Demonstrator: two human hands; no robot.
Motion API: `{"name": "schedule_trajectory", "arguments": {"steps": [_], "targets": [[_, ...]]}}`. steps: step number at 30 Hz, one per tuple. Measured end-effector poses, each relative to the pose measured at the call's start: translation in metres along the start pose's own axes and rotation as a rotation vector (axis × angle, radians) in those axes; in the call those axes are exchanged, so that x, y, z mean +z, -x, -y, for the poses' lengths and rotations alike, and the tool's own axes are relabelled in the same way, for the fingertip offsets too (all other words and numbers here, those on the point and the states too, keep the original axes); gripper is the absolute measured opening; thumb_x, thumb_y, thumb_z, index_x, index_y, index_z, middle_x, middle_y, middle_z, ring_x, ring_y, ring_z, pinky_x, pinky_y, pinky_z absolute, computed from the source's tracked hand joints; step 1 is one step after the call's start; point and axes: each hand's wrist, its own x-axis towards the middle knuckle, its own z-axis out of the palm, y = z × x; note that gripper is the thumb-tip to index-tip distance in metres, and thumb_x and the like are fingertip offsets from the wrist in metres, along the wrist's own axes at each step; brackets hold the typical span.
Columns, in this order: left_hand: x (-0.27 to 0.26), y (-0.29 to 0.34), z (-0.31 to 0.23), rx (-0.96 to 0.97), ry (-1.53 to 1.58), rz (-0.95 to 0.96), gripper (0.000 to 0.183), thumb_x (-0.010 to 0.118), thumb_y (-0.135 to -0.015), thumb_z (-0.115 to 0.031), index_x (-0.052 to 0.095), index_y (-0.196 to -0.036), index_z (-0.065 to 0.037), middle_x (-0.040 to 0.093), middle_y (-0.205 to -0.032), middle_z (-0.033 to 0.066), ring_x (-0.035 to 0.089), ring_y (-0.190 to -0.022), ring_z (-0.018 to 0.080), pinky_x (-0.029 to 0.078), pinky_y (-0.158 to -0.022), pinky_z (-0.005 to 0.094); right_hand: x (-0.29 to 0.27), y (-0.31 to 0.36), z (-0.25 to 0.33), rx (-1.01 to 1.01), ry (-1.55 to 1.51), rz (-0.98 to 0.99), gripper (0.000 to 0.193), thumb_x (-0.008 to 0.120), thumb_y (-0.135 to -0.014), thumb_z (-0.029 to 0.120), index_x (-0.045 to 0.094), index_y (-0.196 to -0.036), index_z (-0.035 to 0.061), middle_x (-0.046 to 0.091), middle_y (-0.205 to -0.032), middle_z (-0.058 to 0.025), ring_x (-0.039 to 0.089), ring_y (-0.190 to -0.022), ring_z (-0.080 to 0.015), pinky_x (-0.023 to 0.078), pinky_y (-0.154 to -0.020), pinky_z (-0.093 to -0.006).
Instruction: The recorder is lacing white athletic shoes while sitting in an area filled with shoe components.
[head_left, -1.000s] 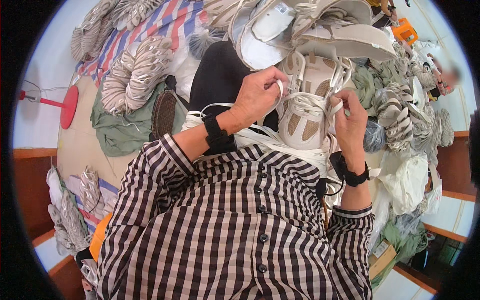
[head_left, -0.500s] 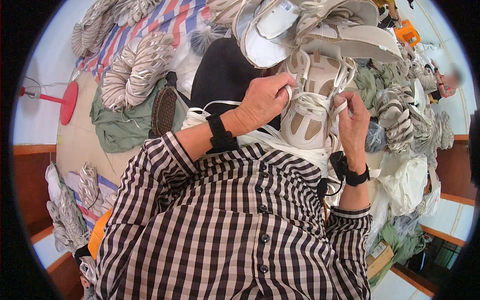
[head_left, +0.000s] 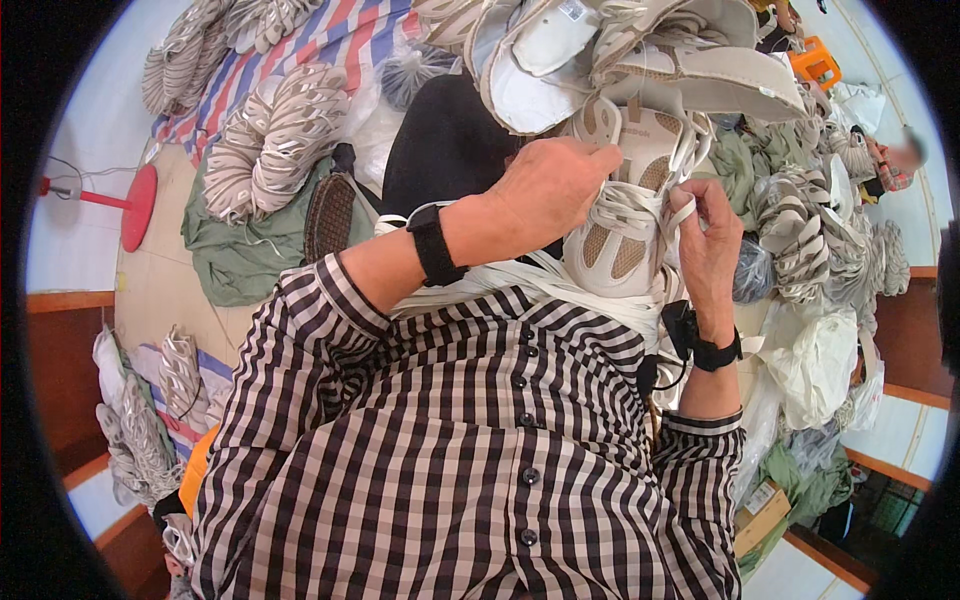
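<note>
Cramped between stacked uppers [head_left: 545, 95] and checked shirt [head_left: 420, 450], freer over floor [head_left: 160, 285] at left. Pinching lace [head_left: 682, 212] in right hand [head_left: 712, 240] beside beige, tan-meshed sneaker [head_left: 612, 262] in that gap; cannot tell left hand [head_left: 550, 187] grip.

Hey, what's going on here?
A seated person in a checked shirt is handling the lacing on a beige shoe upper. The right hand pinches a pale lace at one side; the left hand is at the other side, its fingertips partly hidden. Lacing crosses the upper near the toe. More uppers lie just beyond it.
</note>
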Motion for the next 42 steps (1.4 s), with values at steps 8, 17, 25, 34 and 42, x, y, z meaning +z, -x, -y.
{"name": "schedule_trajectory", "arguments": {"steps": [8, 17, 25, 34, 42], "targets": [[-0.006, -0.004, 0.007, -0.326, 0.269, 0.125, 0.02, 0.052, -0.08, -0.003, 0.055, -0.099, -0.003, 0.059, -0.071, 0.0176, 0.061, -0.072, 0.0362, 0.048, -0.066, 0.0418, -0.004, 0.0, -0.001, -0.012, -0.004, 0.026, 0.012, 0.062, -0.086, 0.012, 0.059, -0.09, 0.0013, 0.061, -0.074, -0.0075, 0.053, -0.065, -0.0134, 0.044, -0.063, -0.0268], [-0.045, -0.007, -0.007, 0.158, -0.071, 0.129, 0.024, 0.058, -0.076, -0.003, 0.058, -0.1, -0.004, 0.062, -0.099, 0.0138, 0.06, -0.094, 0.0314, 0.049, -0.08, 0.0373, -0.037, -0.022, 0.019, -0.113, 0.103, 0.145, 0.013, 0.057, -0.085, -0.001, 0.06, -0.097, 0.0019, 0.064, -0.084, -0.0114, 0.061, -0.075, -0.0227, 0.048, -0.072, -0.0306], [-0.029, -0.049, 0.003, 0.415, -0.462, 0.404, 0.022, 0.064, -0.07, -0.01, 0.061, -0.092, -0.005, 0.06, -0.097, 0.0093, 0.054, -0.104, 0.026, 0.04, -0.091, 0.0386, -0.016, -0.056, 0.039, -0.794, 0.621, 0.225, 0.007, 0.06, -0.074, 0.007, 0.058, -0.08, 0.0047, 0.06, -0.085, -0.0127, 0.057, -0.098, -0.0296, 0.042, -0.09, -0.0416], [-0.03, -0.071, 0.012, 0.556, -0.418, 0.664, 0.015, 0.066, -0.069, -0.015, 0.065, -0.079, -0.004, 0.062, -0.087, 0.0119, 0.059, -0.093, 0.0292, 0.045, -0.085, 0.0398, -0.048, -0.08, 0.036, -0.705, 0.605, 0.787, 0.02, 0.065, -0.076, 0.019, 0.064, -0.089, 0.004, 0.062, -0.089, -0.0129, 0.057, -0.097, -0.0336, 0.045, -0.088, -0.0425], [-0.034, -0.091, 0.006, 0.529, -0.431, 0.895, 0.015, 0.062, -0.072, -0.008, 0.068, -0.082, 0.001, 0.067, -0.083, 0.0158, 0.066, -0.082, 0.0329, 0.052, -0.071, 0.0406, -0.05, -0.089, 0.026, -0.683, 0.51, 0.845, 0.025, 0.069, -0.068, 0.009, 0.064, -0.091, 0.0007, 0.06, -0.088, -0.0143, 0.057, -0.091, -0.0338, 0.046, -0.079, -0.0408]]}}
